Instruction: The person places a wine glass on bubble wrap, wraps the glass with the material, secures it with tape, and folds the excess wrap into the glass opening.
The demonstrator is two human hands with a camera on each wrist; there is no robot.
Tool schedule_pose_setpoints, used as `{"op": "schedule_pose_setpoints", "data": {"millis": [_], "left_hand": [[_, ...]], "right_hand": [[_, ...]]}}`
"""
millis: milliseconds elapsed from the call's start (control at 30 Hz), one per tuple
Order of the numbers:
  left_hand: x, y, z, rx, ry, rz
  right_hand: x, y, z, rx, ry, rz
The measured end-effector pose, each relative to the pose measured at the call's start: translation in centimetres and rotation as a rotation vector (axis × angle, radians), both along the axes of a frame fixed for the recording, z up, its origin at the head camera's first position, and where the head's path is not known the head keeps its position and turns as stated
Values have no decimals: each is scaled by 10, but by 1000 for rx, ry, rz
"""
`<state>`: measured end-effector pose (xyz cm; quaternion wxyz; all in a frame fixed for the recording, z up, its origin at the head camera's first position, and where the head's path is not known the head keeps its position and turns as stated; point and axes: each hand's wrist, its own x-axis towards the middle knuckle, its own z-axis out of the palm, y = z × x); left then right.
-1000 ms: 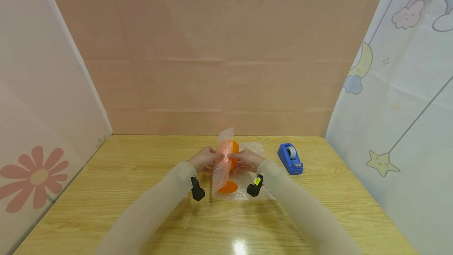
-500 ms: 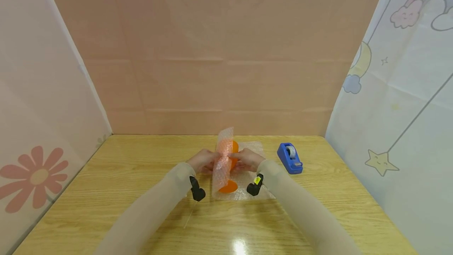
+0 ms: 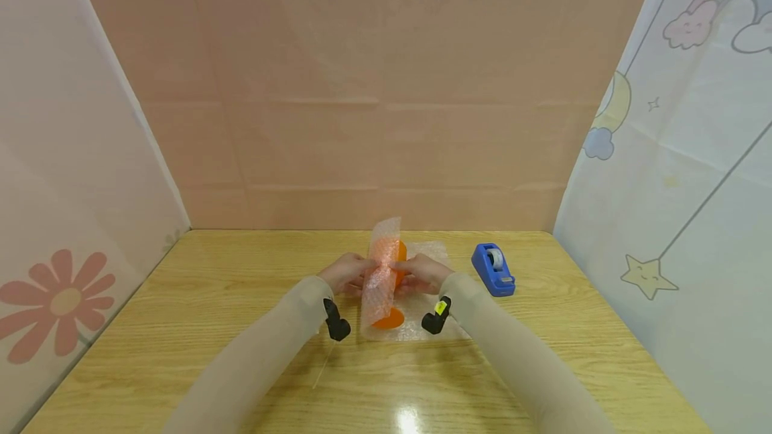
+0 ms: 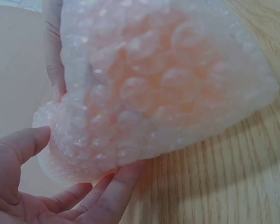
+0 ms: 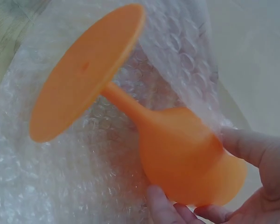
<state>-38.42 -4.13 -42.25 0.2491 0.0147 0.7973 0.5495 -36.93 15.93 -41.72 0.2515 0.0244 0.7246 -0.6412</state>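
Observation:
An orange goblet (image 5: 177, 149) lies on its side on a sheet of bubble wrap (image 3: 378, 293), its round foot (image 3: 389, 318) toward the near edge. The left part of the sheet is folded up over the bowl, which shows through blurred in the left wrist view. My left hand (image 3: 348, 271) grips the wrapped side from the left, thumb above and fingers underneath. From the right, my right hand (image 3: 428, 270) holds the bowl between thumb and fingers, its thumb tip at the sheet's edge. The stem shows bare in the right wrist view.
To the right of the bubble wrap stands a blue tape dispenser (image 3: 494, 270) with a clear roll. Everything rests on a wood-grain table (image 3: 241, 253). A plain pinkish backdrop (image 3: 362, 119) rises behind, with printed sheets at both sides.
Both hands keep their places on the goblet and bubble wrap. The folded sheet's upper edge has shifted very slightly to the right.

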Motion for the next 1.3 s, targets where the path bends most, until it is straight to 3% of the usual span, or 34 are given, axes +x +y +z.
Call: {"op": "schedule_pose_setpoints", "data": {"millis": [533,867,1300], "left_hand": [[0,-1,6,-23,-3,20],[2,0,10,-42,7,21],[0,0,10,-35,22,12]], "right_hand": [[0,-1,-5,-74,-59,-19],[-1,2,-8,23,-38,-31],[-2,3,-8,0,-45,-4]]}}
